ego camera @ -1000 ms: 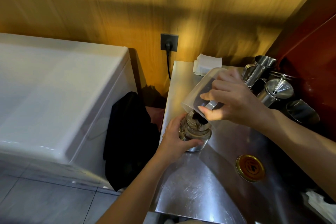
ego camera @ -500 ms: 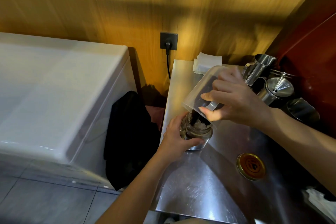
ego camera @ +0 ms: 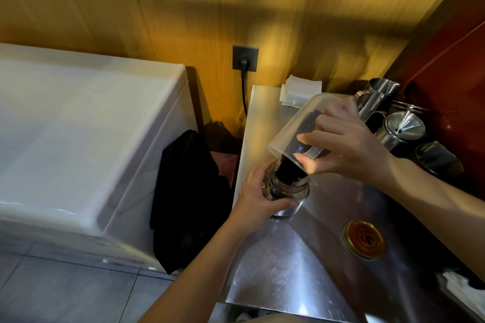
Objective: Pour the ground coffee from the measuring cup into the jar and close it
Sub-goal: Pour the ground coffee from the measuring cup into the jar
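A small glass jar [ego camera: 291, 193] stands upright on the steel counter [ego camera: 288, 265], and my left hand [ego camera: 258, 198] grips its left side. My right hand [ego camera: 346, 144] holds a clear plastic measuring cup [ego camera: 294, 126] by its handle, tipped steeply with its rim at the jar's mouth. Dark ground coffee [ego camera: 288, 169] is sliding from the cup into the jar, which looks nearly full. The jar's gold lid [ego camera: 364, 239] lies flat on the counter to the right of the jar.
Steel pitchers and a lidded steel pot [ego camera: 401, 127] crowd the counter's back right. White paper filters [ego camera: 299, 90] sit by the wall. A white chest appliance [ego camera: 78, 139] stands left, with a black cloth [ego camera: 189, 196] hanging in the gap. A plugged wall socket [ego camera: 245, 57] is behind.
The measuring cup has tipped steeper and more coffee has slid into the jar, whose level has risen. Both hands have kept their holds.
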Tool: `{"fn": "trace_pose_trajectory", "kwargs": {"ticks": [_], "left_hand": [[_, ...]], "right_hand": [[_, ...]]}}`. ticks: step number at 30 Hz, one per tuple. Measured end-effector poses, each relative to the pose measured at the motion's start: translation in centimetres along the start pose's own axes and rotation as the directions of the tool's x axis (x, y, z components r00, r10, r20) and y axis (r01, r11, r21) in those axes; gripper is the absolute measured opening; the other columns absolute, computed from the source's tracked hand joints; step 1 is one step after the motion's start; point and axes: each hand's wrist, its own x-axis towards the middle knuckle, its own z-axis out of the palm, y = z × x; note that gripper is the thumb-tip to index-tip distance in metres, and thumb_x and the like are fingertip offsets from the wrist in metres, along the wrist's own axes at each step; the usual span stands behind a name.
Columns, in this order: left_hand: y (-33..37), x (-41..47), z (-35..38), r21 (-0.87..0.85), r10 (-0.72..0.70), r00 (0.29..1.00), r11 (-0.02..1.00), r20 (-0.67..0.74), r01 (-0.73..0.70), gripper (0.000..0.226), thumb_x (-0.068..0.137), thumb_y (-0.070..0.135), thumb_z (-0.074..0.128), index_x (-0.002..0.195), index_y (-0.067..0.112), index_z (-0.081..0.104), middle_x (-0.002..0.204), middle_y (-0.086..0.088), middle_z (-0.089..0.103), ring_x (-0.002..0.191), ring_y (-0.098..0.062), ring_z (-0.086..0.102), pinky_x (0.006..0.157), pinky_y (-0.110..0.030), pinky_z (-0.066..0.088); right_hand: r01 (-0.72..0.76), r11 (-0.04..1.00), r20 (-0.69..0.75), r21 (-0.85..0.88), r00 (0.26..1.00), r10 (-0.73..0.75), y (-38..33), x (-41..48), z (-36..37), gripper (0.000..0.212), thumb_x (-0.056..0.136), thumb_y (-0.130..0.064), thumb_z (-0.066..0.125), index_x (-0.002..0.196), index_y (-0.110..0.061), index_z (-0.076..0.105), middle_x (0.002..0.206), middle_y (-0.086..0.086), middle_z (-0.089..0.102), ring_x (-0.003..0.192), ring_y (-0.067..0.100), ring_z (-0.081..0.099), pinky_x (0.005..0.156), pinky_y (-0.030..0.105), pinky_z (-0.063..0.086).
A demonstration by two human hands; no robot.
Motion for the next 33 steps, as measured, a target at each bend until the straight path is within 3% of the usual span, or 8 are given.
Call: {"fn": "trace_pose_trajectory", "kwargs": {"ticks": [3, 7, 14, 18, 22, 33], "left_hand": [[-0.18, 0.09, 0.1, -0.003, 0.009, 1.0, 1.0, 0.0, -0.009, 0.075, 0.055, 0.048, 0.08, 0.111, 0.067, 0.035, 0.119, 0.03, 0.04, 0.12, -0.005, 0.042, 0.105, -0.034, 0.038], [-0.42, 0.18, 0.19, 0.008, 0.009, 1.0, 1.0, -0.003, -0.009, 0.075, 0.054, 0.05, 0.08, 0.11, 0.07, 0.034, 0.115, 0.037, 0.037, 0.116, 0.009, 0.038, 0.098, -0.022, 0.035], [-0.58, 0.34, 0.28, 0.009, 0.008, 1.0, 1.0, -0.014, -0.008, 0.076, 0.051, 0.055, 0.079, 0.111, 0.07, 0.034, 0.114, 0.036, 0.039, 0.117, 0.001, 0.042, 0.1, -0.027, 0.038], [-0.67, 0.4, 0.26, -0.006, 0.002, 1.0, 1.0, -0.008, -0.002, 0.075, 0.051, 0.056, 0.079, 0.111, 0.07, 0.035, 0.112, 0.042, 0.038, 0.113, 0.014, 0.04, 0.092, -0.017, 0.036], [-0.79, 0.31, 0.2, -0.006, -0.008, 1.0, 1.0, -0.004, 0.008, 0.077, 0.051, 0.057, 0.079, 0.112, 0.069, 0.034, 0.113, 0.039, 0.038, 0.113, 0.014, 0.039, 0.091, -0.015, 0.035], [-0.31, 0.1, 0.0, 0.024, 0.007, 1.0, 1.0, -0.003, -0.007, 0.075, 0.052, 0.057, 0.077, 0.11, 0.072, 0.031, 0.115, 0.028, 0.041, 0.118, -0.007, 0.044, 0.101, -0.032, 0.038]], "right_hand": [[0.009, 1.0, 0.017, 0.001, 1.0, -0.009, 0.06, 0.06, -0.04, 0.024, 0.075, -0.022, 0.066, 0.064, -0.001, 0.064, 0.055, 0.008, 0.05, 0.066, 0.019, 0.035, 0.071, 0.03, 0.019], [0.006, 1.0, 0.03, 0.009, 1.0, -0.006, 0.04, 0.12, -0.13, 0.025, 0.075, -0.024, 0.064, 0.065, -0.001, 0.064, 0.056, 0.009, 0.052, 0.068, 0.019, 0.036, 0.072, 0.029, 0.018], [-0.008, 1.0, 0.02, 0.011, 1.0, 0.008, -0.23, 0.27, -0.22, 0.028, 0.077, -0.025, 0.062, 0.063, 0.0, 0.064, 0.054, 0.01, 0.051, 0.066, 0.019, 0.036, 0.068, 0.032, 0.023], [-0.011, 1.0, 0.019, 0.006, 1.0, 0.011, -0.42, 0.22, -0.31, 0.031, 0.079, -0.026, 0.061, 0.063, 0.0, 0.065, 0.054, 0.01, 0.051, 0.067, 0.02, 0.036, 0.067, 0.034, 0.025], [-0.014, 1.0, 0.03, -0.002, 0.999, 0.014, -0.51, 0.39, -0.34, 0.03, 0.078, -0.025, 0.061, 0.064, 0.0, 0.065, 0.054, 0.011, 0.051, 0.067, 0.02, 0.035, 0.068, 0.032, 0.023], [-0.038, 0.999, 0.068, 0.017, 0.997, 0.037, -0.21, 0.63, -0.57, 0.031, 0.078, -0.027, 0.06, 0.065, 0.001, 0.066, 0.053, 0.012, 0.051, 0.066, 0.019, 0.034, 0.07, 0.03, 0.02]]}}
